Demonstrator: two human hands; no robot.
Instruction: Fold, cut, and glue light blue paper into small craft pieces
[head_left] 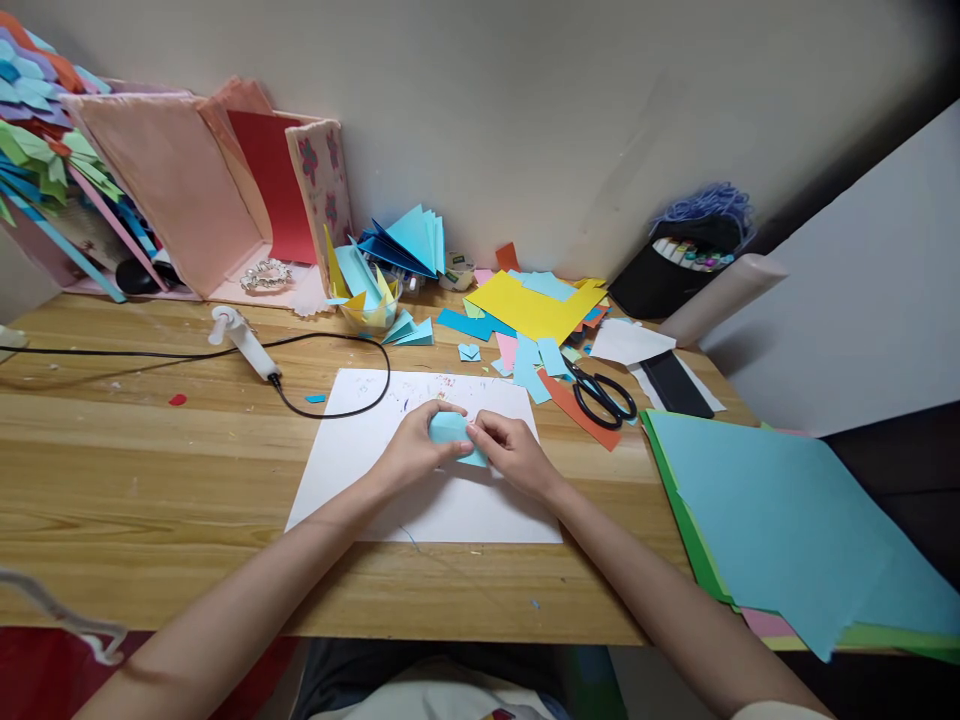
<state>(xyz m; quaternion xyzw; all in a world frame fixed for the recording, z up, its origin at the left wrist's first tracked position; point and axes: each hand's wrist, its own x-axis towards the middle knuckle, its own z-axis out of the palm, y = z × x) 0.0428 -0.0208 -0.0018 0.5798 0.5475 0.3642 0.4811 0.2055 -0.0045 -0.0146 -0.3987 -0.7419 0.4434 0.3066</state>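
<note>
A small piece of light blue paper point(448, 428) is held between my two hands, over a white sheet point(349, 470) on the wooden table. My left hand point(415, 445) grips its left side, with the thumb along the lower edge and the fingers at the top. At its right side, my right hand point(514, 448) pinches the paper between thumb and fingers. Coloured specks dot the far part of the white sheet. Whether the blue paper is folded in layers I cannot tell.
Black-handled scissors point(600, 393) lie among paper scraps point(532, 305) at the right. A glue gun point(246, 342) with a black cord rests at the left. Large coloured sheets point(780, 510) overhang the right front edge. A black pen holder point(664, 275) and pink box point(161, 180) stand behind.
</note>
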